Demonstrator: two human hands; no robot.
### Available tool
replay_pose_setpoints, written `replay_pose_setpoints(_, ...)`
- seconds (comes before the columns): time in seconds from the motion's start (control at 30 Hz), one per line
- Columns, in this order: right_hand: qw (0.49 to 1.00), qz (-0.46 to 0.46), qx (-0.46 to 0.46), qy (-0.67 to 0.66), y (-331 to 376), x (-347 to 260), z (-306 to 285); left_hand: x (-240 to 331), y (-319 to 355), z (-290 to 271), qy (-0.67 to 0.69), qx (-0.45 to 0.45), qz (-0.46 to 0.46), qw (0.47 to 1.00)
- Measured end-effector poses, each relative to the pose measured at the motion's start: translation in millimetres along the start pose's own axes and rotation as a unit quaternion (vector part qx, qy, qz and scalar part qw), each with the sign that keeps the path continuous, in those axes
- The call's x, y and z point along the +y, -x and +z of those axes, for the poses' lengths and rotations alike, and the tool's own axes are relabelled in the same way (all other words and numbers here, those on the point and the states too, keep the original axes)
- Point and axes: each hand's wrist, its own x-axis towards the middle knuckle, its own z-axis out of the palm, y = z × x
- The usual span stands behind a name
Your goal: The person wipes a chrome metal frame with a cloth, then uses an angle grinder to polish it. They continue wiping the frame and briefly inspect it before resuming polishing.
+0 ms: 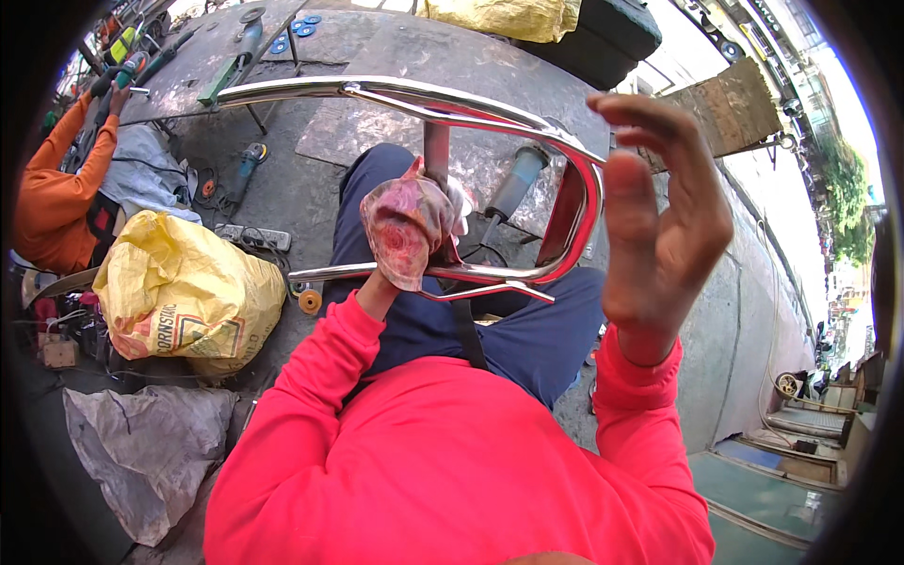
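A shiny chromed tubular metal frame (pixel 414 91) with a rounded right end lies across my lap, its bent tubes reflecting the red of my sleeves. My left hand (pixel 379 282) is at the frame's crossbar, mostly covered by a stained pink and cream cloth (pixel 407 226) bunched over it. The cloth hides the fingers, which look wrapped round it against the metal. Raised beside the frame's curved right end, my right hand (pixel 664 221) holds nothing, its fingers bent and apart from the thumb.
A grey-blue angle grinder (pixel 518 179) lies just beyond the frame, and another grinder (pixel 248 169) is at the left. A yellow sack (pixel 188 292) and a grey sheet (pixel 151 452) lie on my left. A co-worker in orange (pixel 61 198) works with a tool at the far left.
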Motion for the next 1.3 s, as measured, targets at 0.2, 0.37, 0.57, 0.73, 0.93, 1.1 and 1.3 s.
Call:
replay_pose_setpoints(0.2,0.885,0.097,-0.447,0.084,-3,44,39,-14,-7,9,-0.067,-0.071,-0.032,0.995)
replay_pose_setpoints(0.37,0.903,0.056,-0.418,0.077,23,52,63,-13,3,8,-0.124,-0.032,-0.008,0.992)
replay_pose_setpoints(0.57,0.919,0.119,-0.373,0.035,23,52,74,-17,-3,-3,0.054,-0.124,-0.038,0.990)
replay_pose_setpoints(0.73,0.911,0.131,-0.389,0.046,13,38,83,-14,1,-10,-0.038,0.008,0.001,0.999)
replay_pose_setpoints(0.93,0.871,0.202,-0.447,0.036,8,45,100,-12,18,-25,0.093,-0.025,-0.025,0.995)
replay_pose_setpoints(1.1,0.866,0.222,-0.448,0.005,13,43,106,-11,24,-39,0.167,-0.187,0.032,0.968)
replay_pose_setpoints(1.3,0.875,0.191,-0.444,0.006,16,36,103,-19,-2,-29,0.035,-0.121,0.062,0.990)
